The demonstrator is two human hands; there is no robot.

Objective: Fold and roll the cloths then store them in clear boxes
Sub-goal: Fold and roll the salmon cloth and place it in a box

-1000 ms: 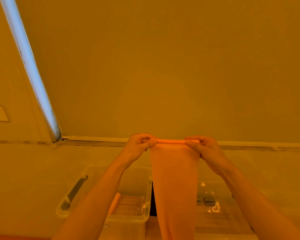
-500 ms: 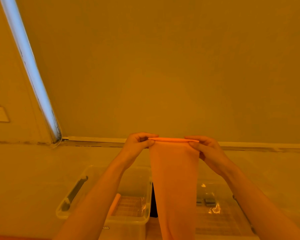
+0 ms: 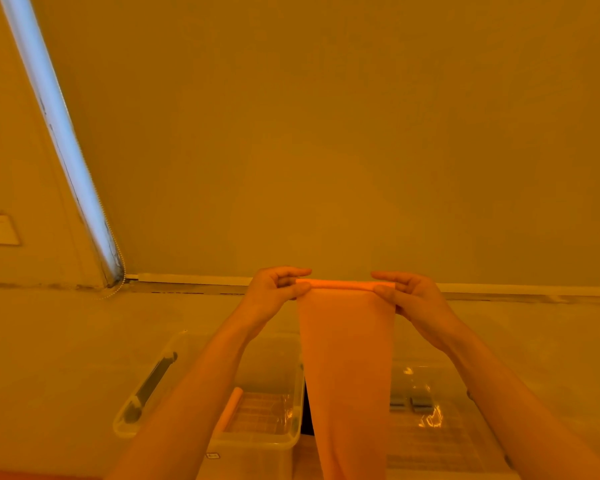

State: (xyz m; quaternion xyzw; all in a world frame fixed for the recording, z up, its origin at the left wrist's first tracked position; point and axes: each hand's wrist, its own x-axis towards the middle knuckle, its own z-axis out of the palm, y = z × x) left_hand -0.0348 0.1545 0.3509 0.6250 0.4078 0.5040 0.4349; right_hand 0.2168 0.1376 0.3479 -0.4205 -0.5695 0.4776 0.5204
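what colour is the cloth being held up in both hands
Plain orange cloth, no visible pattern, though the warm lighting tints everything; seen in the head view.

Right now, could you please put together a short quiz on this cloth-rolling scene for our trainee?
1. True or false: both hands pinch the rolled top edge of the hanging cloth.
2. Which clear box already holds a rolled cloth: A) the left box, B) the right box?
3. Fill in: the cloth hangs in front of the ____ between the two boxes.

Key: 1. True: left hand and right hand each hold one end. 2. A. 3. gap.
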